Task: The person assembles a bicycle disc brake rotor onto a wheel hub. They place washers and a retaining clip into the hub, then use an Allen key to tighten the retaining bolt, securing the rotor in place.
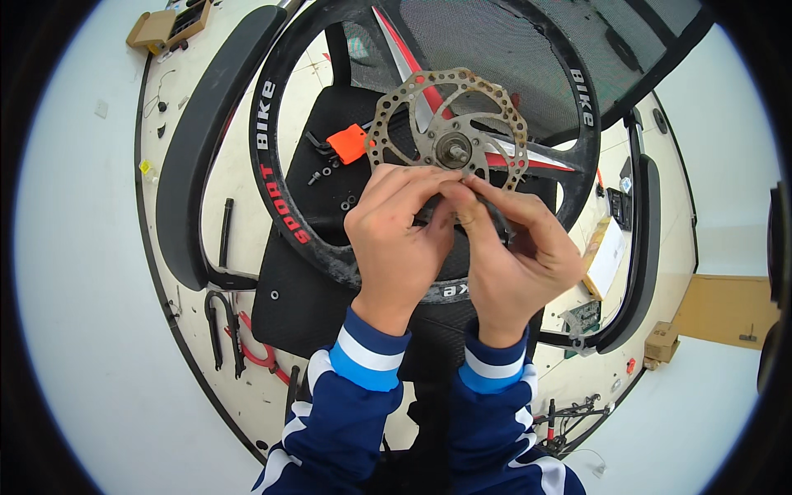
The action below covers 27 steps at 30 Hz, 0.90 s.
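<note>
Plainly white, red lettering (264,115) on wheel (586,157); fingers (412,183) together over it.

Floor (256,404), left: black fork (237,342) beside curved red part (260,360).
Upper left: open cardboard box (188,23).
Floor, right: white-topped box (606,257) near green circuit board (585,317); brown carton (661,340) beyond.

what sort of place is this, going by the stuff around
Probably a makeshift bike repair spot in a workroom, though the room's usual use is unclear. A black wheel with a metal disc rotor lies across a chair, and a black fork is on the floor.
</note>
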Each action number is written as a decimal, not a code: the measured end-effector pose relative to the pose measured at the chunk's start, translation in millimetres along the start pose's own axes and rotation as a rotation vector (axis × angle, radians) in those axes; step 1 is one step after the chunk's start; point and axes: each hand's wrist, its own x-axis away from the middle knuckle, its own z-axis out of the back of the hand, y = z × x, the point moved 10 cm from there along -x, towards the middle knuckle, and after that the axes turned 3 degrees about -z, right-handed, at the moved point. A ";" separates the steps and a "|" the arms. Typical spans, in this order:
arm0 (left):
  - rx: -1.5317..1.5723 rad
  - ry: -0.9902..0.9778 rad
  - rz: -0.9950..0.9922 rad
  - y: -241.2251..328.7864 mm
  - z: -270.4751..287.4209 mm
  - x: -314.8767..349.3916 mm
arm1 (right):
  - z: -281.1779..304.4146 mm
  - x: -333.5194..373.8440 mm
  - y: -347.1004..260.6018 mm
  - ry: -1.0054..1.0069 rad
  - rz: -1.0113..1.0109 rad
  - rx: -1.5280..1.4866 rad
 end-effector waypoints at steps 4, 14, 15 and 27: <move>-0.001 -0.021 0.006 2.7 0.2 -2.3 | -10.8 -3.7 2.2 -0.122 -0.043 0.020; -0.043 -0.105 -0.033 5.4 -9.0 -4.8 | -0.1 -2.8 7.0 -0.143 -0.039 0.124; -0.038 -0.091 -0.014 3.5 -8.1 -3.6 | 0.6 -2.6 6.3 -0.120 -0.034 0.127; -0.042 -0.049 -0.012 4.6 -0.2 -3.6 | -12.9 -3.0 -3.7 -0.129 0.030 0.028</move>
